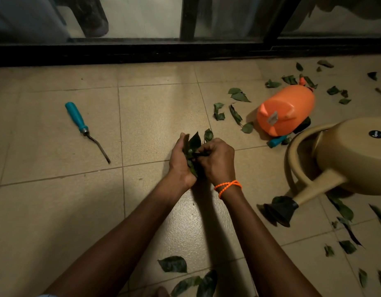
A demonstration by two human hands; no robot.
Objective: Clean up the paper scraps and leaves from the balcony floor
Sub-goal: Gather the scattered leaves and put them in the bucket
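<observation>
Seen from above, over a beige tiled floor [56, 211] beside a dark sliding-door track [142, 52]. At centre, left hand [181, 161] curled around a bunch of green leaves [193, 144], held upright above the tiles, long axis running away from the body, tips pointing toward the door. Right hand [217, 161] closed against the same bunch, fingers pinching a small dark stem or leaf into it; orange bracelet [228, 187] on that wrist. To the right, loose leaves [238, 96] scattered flat on the tiles, pointing every which way, more near the bottom edge. Among them, an orange jug [285, 110] lying on its side and a tan watering can [345, 159] tipped over, spout aimed down-left. Far left, a teal-handled tool [84, 129] lying flat, metal tip pointing down-right. No paper scraps distinguishable.
</observation>
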